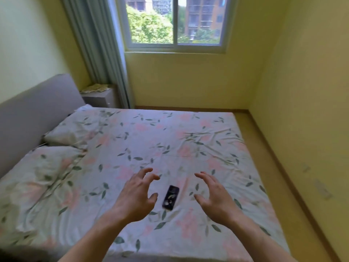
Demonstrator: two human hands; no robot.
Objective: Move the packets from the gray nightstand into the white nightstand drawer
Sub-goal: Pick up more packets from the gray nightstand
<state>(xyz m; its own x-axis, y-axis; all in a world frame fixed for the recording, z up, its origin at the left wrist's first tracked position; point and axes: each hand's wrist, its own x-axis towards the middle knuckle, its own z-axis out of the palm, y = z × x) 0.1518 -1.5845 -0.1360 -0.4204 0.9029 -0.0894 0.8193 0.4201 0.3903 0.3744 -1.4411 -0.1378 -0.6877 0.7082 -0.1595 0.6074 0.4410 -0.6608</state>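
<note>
My 2 hands are out in front of me above the bed point(170, 140), both holding nothing. My left hand point(137, 193) has its fingers spread and loosely hooked, the thumb set apart from them; my right hand point(215, 195) mirrors it, fingers fanned and gently bent, palm turned inward. Between them, lying flat on the floral sheet and touching neither hand, is a dark phone point(171, 197) with a patterned back, its long side running away from me. The packets point(96, 88) sit far off in the corner, a low, untidy heap of pale, yellowish-green pieces on top of the gray nightstand point(100, 99); they are too small and blurred for me to count or to read any print on them. That nightstand stands beside the gray headboard point(35, 108), just in front of the pale green curtain point(98, 44) that hangs to the left of the window point(174, 23). 2 pillows in the same leaf-and-pink-flower cloth lie against the headboard at my left. Yellow walls close the room on the right, with a wooden skirting running along the floor past the bed's far edge.
</note>
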